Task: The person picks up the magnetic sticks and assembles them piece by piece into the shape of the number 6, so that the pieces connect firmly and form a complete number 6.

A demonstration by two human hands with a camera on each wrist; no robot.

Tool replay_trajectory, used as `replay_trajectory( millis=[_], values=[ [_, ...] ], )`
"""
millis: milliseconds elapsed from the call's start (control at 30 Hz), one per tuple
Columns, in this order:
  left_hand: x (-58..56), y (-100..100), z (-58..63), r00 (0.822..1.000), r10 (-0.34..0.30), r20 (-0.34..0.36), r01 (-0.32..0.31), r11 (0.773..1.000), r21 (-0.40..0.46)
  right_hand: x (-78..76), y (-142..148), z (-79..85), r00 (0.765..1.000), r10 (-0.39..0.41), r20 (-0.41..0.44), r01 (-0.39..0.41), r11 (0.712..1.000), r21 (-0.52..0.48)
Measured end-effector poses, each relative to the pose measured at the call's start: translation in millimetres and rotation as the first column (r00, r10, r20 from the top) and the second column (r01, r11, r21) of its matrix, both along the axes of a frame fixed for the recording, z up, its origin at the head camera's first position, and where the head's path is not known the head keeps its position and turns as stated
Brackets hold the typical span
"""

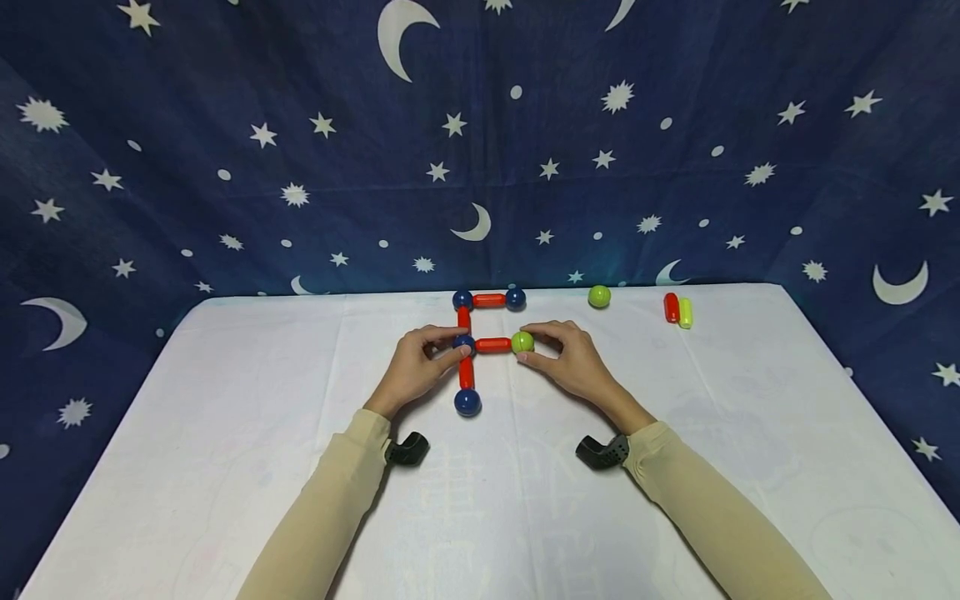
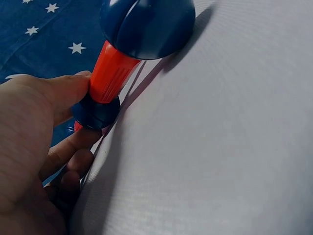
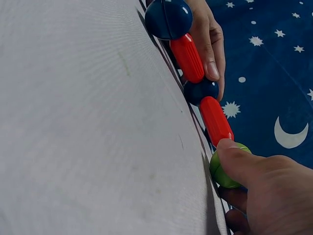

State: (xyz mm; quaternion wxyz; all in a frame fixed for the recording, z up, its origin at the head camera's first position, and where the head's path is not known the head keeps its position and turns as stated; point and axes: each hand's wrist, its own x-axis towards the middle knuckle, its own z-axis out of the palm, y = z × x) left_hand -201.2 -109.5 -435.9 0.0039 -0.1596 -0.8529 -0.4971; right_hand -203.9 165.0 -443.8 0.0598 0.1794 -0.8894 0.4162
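Observation:
A figure of red rods and dark blue balls, shaped like a letter F, lies on the table. My left hand [image 1: 417, 364] pinches its middle blue ball [image 1: 464, 343] between thumb and fingers. From that ball a red rod [image 1: 493, 345] runs right to a green ball [image 1: 522, 342], which my right hand [image 1: 573, 363] pinches from the right side. In the right wrist view the rod's end meets the green ball [image 3: 226, 169] by the thumb. The bottom blue ball [image 1: 467, 403] sits nearest me; two more, a corner ball [image 1: 462, 301] and an end ball [image 1: 515, 299], form the top bar.
A loose green ball [image 1: 599, 297] lies at the table's back edge, right of the figure. Farther right, a red rod [image 1: 671, 307] and a yellow-green rod [image 1: 686, 312] lie side by side. Behind the white table [image 1: 480, 517] hangs a dark blue cloth [image 1: 480, 125] with moons and stars.

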Motion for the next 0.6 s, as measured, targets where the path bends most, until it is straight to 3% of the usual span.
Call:
replay_trajectory(
  millis=[400,600],
  values=[
    [-0.8,1.2,-1.3,1.0,0.009,0.01,-0.009,1.0,0.003,-0.7,-0.1,0.8,0.999,0.032,-0.009,-0.032,0.999,-0.001],
    [4.1,4.2,-3.0,1.0,0.022,-0.003,-0.022,1.0,0.009,1.0,2.4,-1.2,0.997,0.071,-0.019,-0.071,0.997,0.023]
  ],
)
